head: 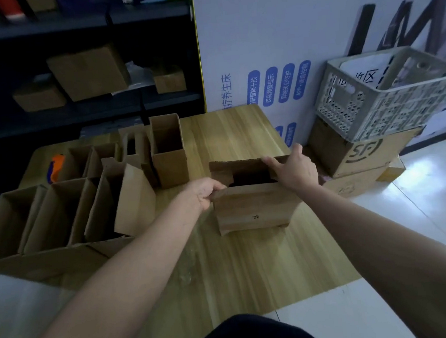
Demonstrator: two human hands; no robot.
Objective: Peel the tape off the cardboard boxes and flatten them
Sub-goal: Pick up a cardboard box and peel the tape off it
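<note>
- Tabletop (250,260) of pale wood takes up the middle of the view. Its right edge runs diagonally beside the white tiled floor (420,220), and its near edge ends just in front of the person.
- Cardboard box (254,209) stands on the right half of the tabletop, close to that right edge.
- Bare wood lies open between the box and the person, and again behind the box up to the white panel (273,44).
- Some clear crumpled film seems to lie on the near stretch of wood, but it is too faint to be sure.
- The left side is crowded. A row of open boxes (46,214) stands shoulder to shoulder, and a tall open box (167,157) stands upright just left of and behind the held one.
- An orange and blue cutter (56,167) lies behind the row.
- Beyond the right edge, a box with a printed mark (362,155) sits on the floor near the held box, with a grey plastic crate (392,94) on top of it.
- The held box opens upward and is dark inside. Its long axis runs left to right across the view, and a broad side faces the person.
- Left hand (205,193) grips the left end of the near top edge, with the fingers curled round the cardboard.
- Right hand (292,170) holds the far right corner, with the fingers hooked over the rear flap and the thumb raised.
</note>
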